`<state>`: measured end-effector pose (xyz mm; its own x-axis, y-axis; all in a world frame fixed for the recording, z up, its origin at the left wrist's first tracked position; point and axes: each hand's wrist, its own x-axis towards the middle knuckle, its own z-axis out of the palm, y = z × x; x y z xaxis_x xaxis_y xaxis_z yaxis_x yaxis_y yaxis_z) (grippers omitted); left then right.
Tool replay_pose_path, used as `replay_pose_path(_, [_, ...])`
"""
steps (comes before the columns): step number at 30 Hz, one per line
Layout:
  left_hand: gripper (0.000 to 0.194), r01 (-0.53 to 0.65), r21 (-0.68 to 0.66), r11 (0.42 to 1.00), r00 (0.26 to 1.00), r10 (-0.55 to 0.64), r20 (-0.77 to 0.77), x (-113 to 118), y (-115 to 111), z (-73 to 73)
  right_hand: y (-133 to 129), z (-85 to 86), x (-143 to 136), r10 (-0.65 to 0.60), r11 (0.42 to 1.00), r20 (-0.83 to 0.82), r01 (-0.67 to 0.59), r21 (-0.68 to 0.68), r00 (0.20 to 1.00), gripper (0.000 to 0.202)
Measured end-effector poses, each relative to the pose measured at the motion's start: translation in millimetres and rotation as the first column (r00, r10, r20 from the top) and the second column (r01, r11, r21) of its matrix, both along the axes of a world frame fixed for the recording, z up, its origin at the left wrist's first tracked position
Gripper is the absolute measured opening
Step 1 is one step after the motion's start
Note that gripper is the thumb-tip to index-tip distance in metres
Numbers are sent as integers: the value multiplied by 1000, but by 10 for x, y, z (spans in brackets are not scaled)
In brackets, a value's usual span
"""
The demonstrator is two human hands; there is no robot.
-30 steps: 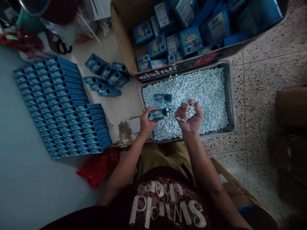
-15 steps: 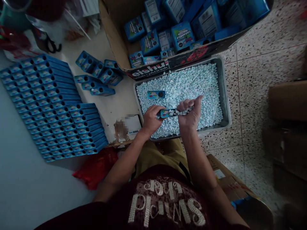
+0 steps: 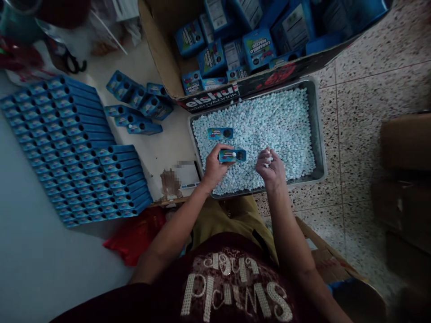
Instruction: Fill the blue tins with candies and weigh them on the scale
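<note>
My left hand (image 3: 215, 165) is closed around a small blue candy box (image 3: 227, 155), held over the tray with its holed face up. A white candy lies on that face, beside the dark hole. To its right, my right hand (image 3: 271, 167) is curled around several small white candies (image 3: 267, 158) above the heap. Pale blue and white candies (image 3: 279, 116) fill the metal tray (image 3: 319, 134). Just beyond my left hand, a second blue box (image 3: 220, 133) rests on the candies.
A cardboard carton (image 3: 161, 67) of blue boxes (image 3: 258, 47) stands behind the tray. Several loose boxes (image 3: 138, 96) lie left of it, near a large stack of blue boxes (image 3: 84, 157). A small white device (image 3: 190, 175) sits by the tray's left edge. Scissors (image 3: 74, 65) lie at upper left.
My right hand has drawn back to the right from the held box and curled around candies. The candies strewn over the box's top are gone except one.
</note>
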<state>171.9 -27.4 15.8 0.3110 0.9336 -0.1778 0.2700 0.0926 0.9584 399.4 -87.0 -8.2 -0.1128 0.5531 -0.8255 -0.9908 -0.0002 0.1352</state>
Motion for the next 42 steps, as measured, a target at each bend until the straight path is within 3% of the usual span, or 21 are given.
replay_pose_path(4, [40, 2, -79, 997, 994, 7, 112, -40, 19, 79, 89, 138, -79, -9, 1000, -82, 8, -20, 997, 20])
replay_pose_path(8, [43, -3, -131, 991, 992, 19, 121, -128, 34, 114, 153, 260, -244, 61, 995, 24, -58, -78, 998, 18])
replay_pose_path(15, [44, -24, -133, 991, 994, 37, 100, -349, 74, 129, 80, 106, -247, 171, 985, 168, -173, -4, 971, 10])
replay_pose_path(19, [40, 9, -56, 998, 999, -7, 41, -389, 55, 182, 112, 89, -237, 215, 973, 235, -229, 33, 948, 12])
replay_pose_path(23, [32, 54, 28, 998, 997, -53, -48, -336, -8, 158, 172, 241, -268, 174, 982, 361, -190, 9, 916, 13])
replay_pose_path(28, [32, -10, 14, 1000, 997, 11, -74, -267, -50, 77, 222, 445, -231, 107, 979, 514, -180, 94, 851, 24])
replay_pose_path(33, [38, -77, -34, 997, 995, 74, -59, -398, -91, 117, 235, 301, -122, 148, 967, 435, -222, 124, 888, 26])
replay_pose_path(42, [41, -139, 16, 990, 952, 138, -272, -861, -38, 223, 135, 78, -203, 178, 983, 257, -182, -9, 950, 19])
